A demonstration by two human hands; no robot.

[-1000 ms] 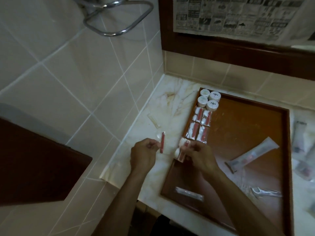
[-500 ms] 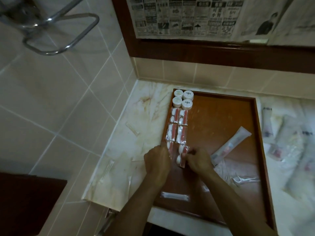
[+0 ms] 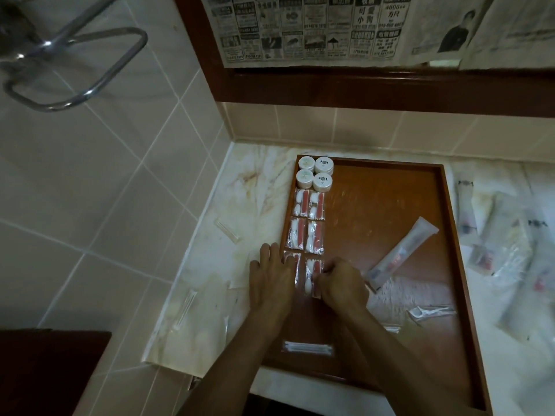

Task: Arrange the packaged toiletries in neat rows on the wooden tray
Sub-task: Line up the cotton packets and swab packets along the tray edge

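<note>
Jar lids [image 3: 314, 173] bear a dark emblem, perhaps floral; newspaper [image 3: 315, 28] Chinese.

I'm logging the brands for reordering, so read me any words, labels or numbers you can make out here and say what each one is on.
"4000", "可愛" and "小狗": newspaper pasted above the counter; the last character is uncertain and its other print is too small.
Round jars on the wooden tray: dark emblem only, wording too small.
Toothbrush packet and counter packets: print blurred.

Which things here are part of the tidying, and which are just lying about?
Part of the job: wooden tray, red-and-white packets, round tubs, toothbrush packet, left hand, right hand.

Lying about: newspaper, metal rack.
</note>
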